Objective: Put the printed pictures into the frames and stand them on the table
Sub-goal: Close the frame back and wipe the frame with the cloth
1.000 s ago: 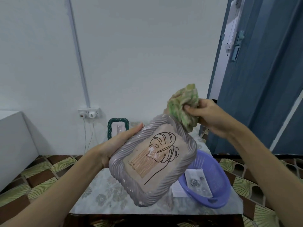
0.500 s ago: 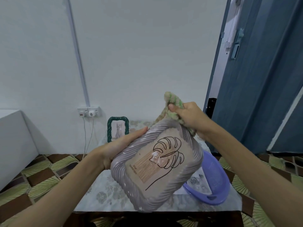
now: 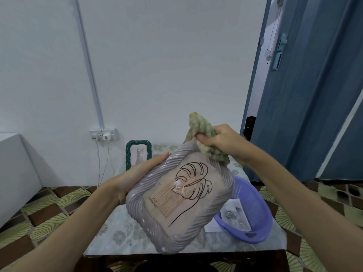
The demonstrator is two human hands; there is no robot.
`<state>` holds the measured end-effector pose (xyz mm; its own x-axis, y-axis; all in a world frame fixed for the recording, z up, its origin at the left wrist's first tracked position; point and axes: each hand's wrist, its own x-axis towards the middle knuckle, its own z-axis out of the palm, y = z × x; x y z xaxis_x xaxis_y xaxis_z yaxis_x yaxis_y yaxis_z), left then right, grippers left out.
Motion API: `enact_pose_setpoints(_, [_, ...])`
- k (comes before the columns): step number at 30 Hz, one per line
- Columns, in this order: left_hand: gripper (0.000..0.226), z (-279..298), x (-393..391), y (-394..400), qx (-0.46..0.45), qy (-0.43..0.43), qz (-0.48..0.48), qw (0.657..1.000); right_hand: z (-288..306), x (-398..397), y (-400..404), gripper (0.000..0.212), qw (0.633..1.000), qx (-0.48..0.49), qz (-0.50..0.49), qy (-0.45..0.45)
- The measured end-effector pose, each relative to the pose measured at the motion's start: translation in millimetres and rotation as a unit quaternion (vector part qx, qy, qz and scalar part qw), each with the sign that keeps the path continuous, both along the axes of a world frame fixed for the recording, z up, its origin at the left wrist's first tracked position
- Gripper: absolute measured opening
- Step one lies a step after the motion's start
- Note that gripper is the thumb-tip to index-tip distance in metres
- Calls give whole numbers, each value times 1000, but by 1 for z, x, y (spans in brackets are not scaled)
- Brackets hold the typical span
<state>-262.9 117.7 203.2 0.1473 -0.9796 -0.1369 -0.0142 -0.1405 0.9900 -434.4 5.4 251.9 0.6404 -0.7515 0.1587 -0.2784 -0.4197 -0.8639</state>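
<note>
A grey ribbed picture frame (image 3: 222,216) with a leaf line drawing in it is tilted in the air above the table. My left hand (image 3: 135,173) holds its left edge, thumb along the top rim. My right hand (image 3: 220,138) grips a crumpled green cloth (image 3: 204,140) that touches the frame's top right corner. A small green frame (image 3: 129,154) with a cat picture stands upright at the back of the table. A printed flower picture (image 3: 233,214) lies in the purple basin.
A purple plastic basin (image 3: 259,211) sits on the right of the floral-covered table (image 3: 117,232). A wall socket (image 3: 104,134) with cables is behind. A blue door (image 3: 314,95) is on the right. A white box (image 3: 15,169) stands left.
My right hand has brought the cloth down from above the frame onto its top right corner and shifted it along the rim. The frame stays in my left hand.
</note>
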Motion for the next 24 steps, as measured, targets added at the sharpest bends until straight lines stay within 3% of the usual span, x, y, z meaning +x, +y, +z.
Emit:
enact_pose_setpoints(4, [45,-1,5,9,-1,105,-27,994,6,0,-12,19,978,100,-97,-157])
enact_pose_setpoints(6, [52,-8,15,9,-16,154,27,987,9,-13,-24,21,959,123,-129,-222])
enact_pose_setpoints(9, [52,-11,26,9,-73,235,82,966,2,-35,-34,17,954,129,-133,-236])
enact_pose_setpoints(13, [52,-9,17,3,-137,313,88,936,-26,-41,-14,22,951,201,-29,-233])
enact_pose_setpoints(16, [57,-8,4,-3,-146,327,98,928,-48,-24,15,15,956,213,26,-201])
enact_pose_setpoints(19, [55,-12,-3,-4,-153,314,96,932,-63,-2,26,7,968,144,-70,-194])
enact_pose_setpoints(24, [50,-10,-8,7,-140,296,83,941,-64,7,19,12,935,187,-142,-266])
